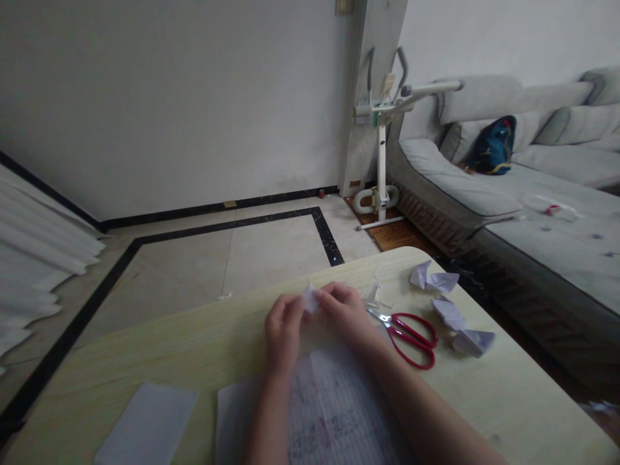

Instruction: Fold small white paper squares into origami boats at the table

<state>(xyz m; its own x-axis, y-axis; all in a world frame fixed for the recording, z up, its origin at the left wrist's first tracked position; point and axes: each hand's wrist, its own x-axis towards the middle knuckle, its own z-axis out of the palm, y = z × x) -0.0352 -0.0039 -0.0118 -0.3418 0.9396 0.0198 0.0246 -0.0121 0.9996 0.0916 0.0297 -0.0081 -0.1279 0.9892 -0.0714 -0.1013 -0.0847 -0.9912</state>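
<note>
My left hand point(282, 326) and my right hand point(345, 309) meet over the far part of a pale wooden table point(169, 349). Both pinch a small folded piece of white paper point(310, 299) between their fingertips. Below my forearms lies a sheet of lined paper point(334, 407). Red-handled scissors point(409, 336) lie on the table just right of my right hand, blades pointing toward it.
Several folded white paper shapes point(450, 310) lie at the table's right edge, with small paper scraps point(375, 294) nearby. A blank white sheet point(145, 423) lies near left. Beyond are a tiled floor, a grey sofa point(533, 194) and a white stand point(382, 161).
</note>
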